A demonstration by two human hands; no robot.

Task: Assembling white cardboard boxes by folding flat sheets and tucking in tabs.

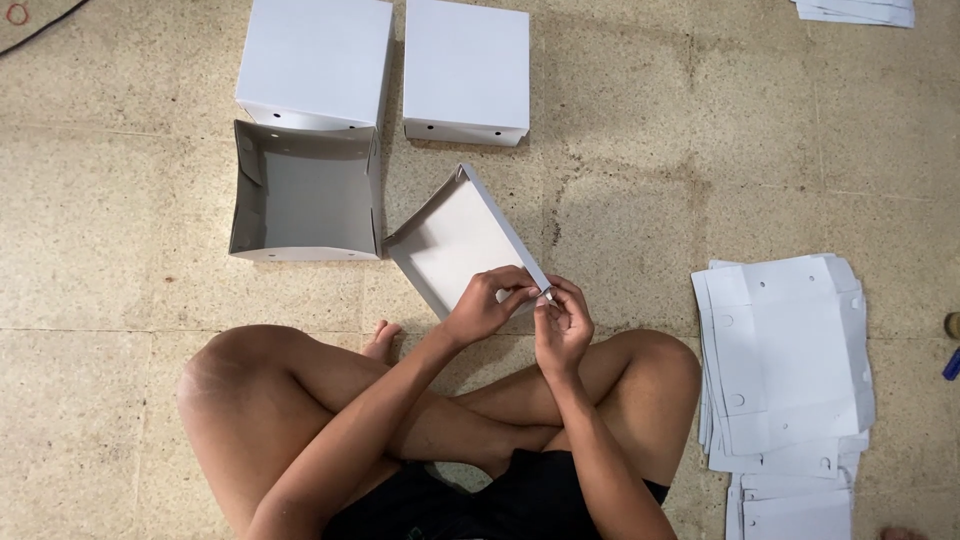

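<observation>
Both hands were pinching one corner of the half-folded grey cardboard box lid (455, 240), tilted up off the speckled tile floor (620, 180) just ahead of the crossed legs. Left hand (485, 305) gripped the rim; right hand (562, 325) pressed the corner flap. Flat white cardboard blanks (785, 360) lay stacked to the right.

Beside the half-folded box (462, 240), the flat cardboard stack (785, 370) runs off the bottom edge (sheet count unreadable); the box's near corner hides behind fingers (515, 290).
</observation>
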